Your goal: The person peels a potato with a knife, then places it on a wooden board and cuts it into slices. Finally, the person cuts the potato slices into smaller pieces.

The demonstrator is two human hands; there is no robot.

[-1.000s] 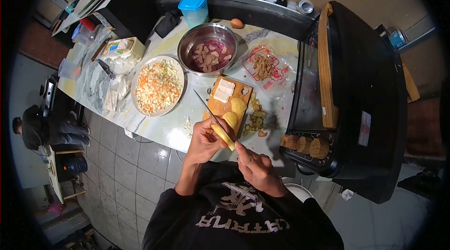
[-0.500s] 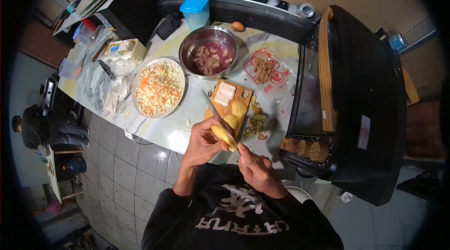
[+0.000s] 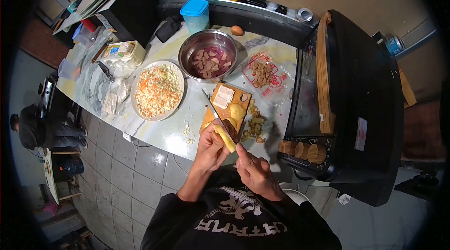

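Observation:
My left hand [image 3: 209, 149] is closed around a peeled, pale yellow potato piece [image 3: 225, 138], held in the air near the counter's front edge. My right hand [image 3: 255, 170] grips a knife; its handle is hidden by the fingers. The knife's narrow blade [image 3: 213, 110] lies along the potato, its tip pointing away from me over the wooden cutting board [image 3: 208, 118]. On that board rest a peeled potato [image 3: 237, 111], another one partly hidden by my left hand, and pale rectangular slabs [image 3: 223, 96]. Peelings [image 3: 255, 127] are heaped just right of the board.
Behind the board stands a steel bowl [image 3: 182, 60] with brownish slices. A plate [image 3: 137, 111] of shredded vegetables is at left. Brown pieces [image 3: 262, 73] lie on a plastic bag. A black oven-like appliance [image 3: 365, 100] fills the right. Another person [image 3: 35, 126] stands far left.
The potato has tilted and now points more steeply toward me, with the blade along it. Both hands have shifted slightly. The camera view has moved a little.

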